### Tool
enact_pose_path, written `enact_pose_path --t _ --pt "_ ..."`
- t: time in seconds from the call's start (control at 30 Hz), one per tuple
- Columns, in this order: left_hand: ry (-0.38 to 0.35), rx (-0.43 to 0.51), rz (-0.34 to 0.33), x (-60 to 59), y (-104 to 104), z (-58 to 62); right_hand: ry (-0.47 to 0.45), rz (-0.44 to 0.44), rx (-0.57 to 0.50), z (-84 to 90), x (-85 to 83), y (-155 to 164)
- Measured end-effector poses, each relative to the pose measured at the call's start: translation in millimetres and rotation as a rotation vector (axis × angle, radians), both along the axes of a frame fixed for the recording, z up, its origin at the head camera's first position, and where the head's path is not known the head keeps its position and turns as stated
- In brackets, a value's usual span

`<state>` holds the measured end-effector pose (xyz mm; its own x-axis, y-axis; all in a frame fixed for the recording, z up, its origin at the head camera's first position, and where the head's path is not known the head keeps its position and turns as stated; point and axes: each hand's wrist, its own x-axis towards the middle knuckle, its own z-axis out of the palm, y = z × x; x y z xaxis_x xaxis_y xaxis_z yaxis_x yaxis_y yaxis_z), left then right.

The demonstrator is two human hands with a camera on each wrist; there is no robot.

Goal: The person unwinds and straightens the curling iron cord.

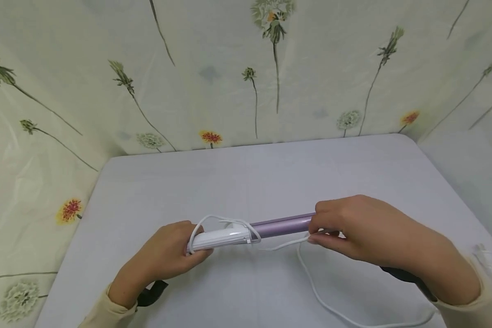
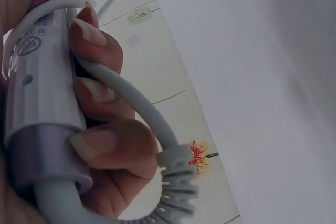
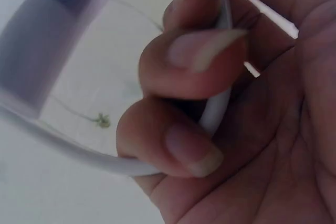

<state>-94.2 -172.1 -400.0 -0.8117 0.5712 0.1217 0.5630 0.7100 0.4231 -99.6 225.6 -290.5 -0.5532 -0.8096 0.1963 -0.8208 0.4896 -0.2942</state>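
A hair straightener with a purple barrel (image 1: pixel 283 226) and a white ribbed handle (image 1: pixel 223 238) is held over the table, slanting slightly up to the right. My left hand (image 1: pixel 168 250) grips its handle end, fingers curled round it in the left wrist view. The white cord (image 1: pixel 313 282) leaves the handle through a ribbed sleeve (image 2: pixel 179 182) and loops round the handle. With thumb and fingers my right hand (image 1: pixel 365 228) pinches the cord near the barrel's far end; in the right wrist view the cord (image 3: pixel 121 165) runs under the curled fingers. Slack cord trails below toward the right forearm.
A white-covered table (image 1: pixel 246 182) lies beneath both hands. A flower-patterned sheet (image 1: pixel 213 82) hangs behind it and at the sides. A white plug (image 1: pixel 484 257) shows near the table's right edge, beside the right sleeve.
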Motion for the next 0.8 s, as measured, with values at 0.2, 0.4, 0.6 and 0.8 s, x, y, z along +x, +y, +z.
enact_pose_path --t 0.2,0.4,0.6,0.8 --pt "-0.011 0.009 0.043 0.3 -2.1 0.0 0.001 -0.164 0.032 -11.0 1.2 15.7" --pt "-0.024 0.004 0.104 -0.9 -4.4 2.6 -0.121 -0.26 0.086 -28.5 -1.4 20.1" --pt "-0.022 0.031 0.126 -1.2 -6.0 4.7 -0.153 -0.308 0.101 -51.0 -15.3 21.3" --pt "-0.042 0.069 0.093 -0.5 -4.4 3.1 -0.167 -0.402 0.04 -77.8 -42.4 26.8"
